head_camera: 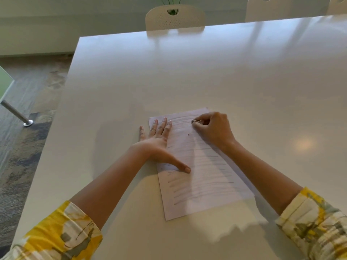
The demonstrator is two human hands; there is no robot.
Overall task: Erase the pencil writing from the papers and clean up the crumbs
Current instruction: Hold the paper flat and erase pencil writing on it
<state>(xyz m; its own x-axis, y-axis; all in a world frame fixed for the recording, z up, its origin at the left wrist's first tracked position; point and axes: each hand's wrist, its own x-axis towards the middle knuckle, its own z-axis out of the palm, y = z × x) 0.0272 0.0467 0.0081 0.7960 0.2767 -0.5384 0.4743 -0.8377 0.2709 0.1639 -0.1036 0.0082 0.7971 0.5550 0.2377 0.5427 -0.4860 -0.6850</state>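
A white sheet of paper (202,186) with rows of grey pencil lines lies on the white table (169,81). My left hand (159,145) presses flat on the sheet's left edge, fingers spread and thumb pointing right along the page. My right hand (214,128) is curled at the top right of the sheet and pinches a small eraser (195,121) against the paper. A dark crumb (188,135) sits on the page between my hands.
Pale chairs (174,18) stand along the table's far edge. The table's left edge drops to a patterned carpet (28,128), where a metal leg (16,113) of other furniture stands.
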